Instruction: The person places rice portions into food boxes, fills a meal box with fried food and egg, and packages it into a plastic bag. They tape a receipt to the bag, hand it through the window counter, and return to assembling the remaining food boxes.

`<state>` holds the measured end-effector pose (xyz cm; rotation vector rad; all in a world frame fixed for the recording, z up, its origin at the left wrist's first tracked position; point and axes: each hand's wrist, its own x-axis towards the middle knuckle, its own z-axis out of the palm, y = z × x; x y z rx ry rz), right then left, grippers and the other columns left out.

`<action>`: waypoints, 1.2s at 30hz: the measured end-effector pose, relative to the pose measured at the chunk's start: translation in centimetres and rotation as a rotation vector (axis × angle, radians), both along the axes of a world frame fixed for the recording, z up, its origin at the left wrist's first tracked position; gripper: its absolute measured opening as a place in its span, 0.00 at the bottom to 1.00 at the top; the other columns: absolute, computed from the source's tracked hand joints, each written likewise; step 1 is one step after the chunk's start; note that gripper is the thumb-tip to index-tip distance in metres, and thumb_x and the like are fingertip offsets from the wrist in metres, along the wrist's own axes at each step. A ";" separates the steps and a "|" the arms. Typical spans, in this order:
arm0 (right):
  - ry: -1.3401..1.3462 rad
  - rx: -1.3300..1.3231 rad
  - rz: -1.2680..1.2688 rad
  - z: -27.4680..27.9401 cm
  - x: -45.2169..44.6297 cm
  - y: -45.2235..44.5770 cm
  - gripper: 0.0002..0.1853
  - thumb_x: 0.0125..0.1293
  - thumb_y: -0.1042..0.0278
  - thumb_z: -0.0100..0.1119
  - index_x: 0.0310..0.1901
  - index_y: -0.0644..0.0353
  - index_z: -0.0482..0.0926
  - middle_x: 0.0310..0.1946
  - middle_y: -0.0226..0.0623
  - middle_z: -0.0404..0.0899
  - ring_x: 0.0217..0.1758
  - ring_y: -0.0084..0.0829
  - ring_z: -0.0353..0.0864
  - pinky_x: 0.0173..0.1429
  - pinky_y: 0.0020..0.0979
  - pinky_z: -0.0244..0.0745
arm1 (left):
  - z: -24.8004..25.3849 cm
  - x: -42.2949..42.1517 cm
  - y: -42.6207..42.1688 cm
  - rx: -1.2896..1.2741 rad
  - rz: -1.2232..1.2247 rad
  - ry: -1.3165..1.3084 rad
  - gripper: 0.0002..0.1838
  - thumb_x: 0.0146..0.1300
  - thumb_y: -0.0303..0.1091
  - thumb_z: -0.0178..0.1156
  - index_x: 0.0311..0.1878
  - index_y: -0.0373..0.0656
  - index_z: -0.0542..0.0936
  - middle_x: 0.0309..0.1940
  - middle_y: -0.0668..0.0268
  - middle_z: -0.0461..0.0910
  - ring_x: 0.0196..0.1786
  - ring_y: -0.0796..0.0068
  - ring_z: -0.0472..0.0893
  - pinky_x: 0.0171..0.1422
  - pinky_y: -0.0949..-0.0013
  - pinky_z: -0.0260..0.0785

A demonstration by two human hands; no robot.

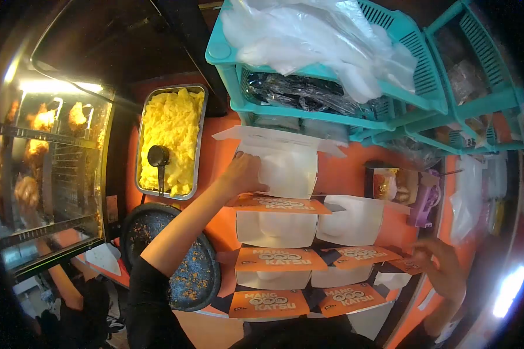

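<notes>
My left hand (243, 173) is at the left wall of the open takeaway box (288, 181) at the back of the group, its fingers curled over that side. This box is white inside, with its flaps up. A pale mound shows in it, too washed out to name. Several more takeaway boxes stand in two columns nearer me, some with orange printed lids (271, 301). My right hand (441, 269) is beside the right column, off the boxes, its fingers bent and apart with nothing visible in them.
A metal tray of yellow food (172, 131) holds a black scoop (158, 157). Near it sit a dark round pan with crumbs (195, 273) and a lit glass display case (52, 157). Teal baskets (326, 119) hold plastic bags. A small filled box (393, 185) stands right.
</notes>
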<state>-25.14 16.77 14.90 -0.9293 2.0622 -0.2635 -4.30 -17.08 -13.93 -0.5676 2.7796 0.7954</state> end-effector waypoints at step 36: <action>-0.546 -0.211 -0.045 0.2 5.4 3.4 0.17 0.75 0.62 0.45 0.55 0.60 0.81 0.19 0.28 0.73 0.17 0.15 0.63 0.23 0.21 0.60 | 17.4 21.6 17.4 0.456 1.047 0.720 0.11 0.72 0.30 0.50 0.40 0.36 0.80 0.30 0.69 0.77 0.35 0.83 0.75 0.41 0.77 0.66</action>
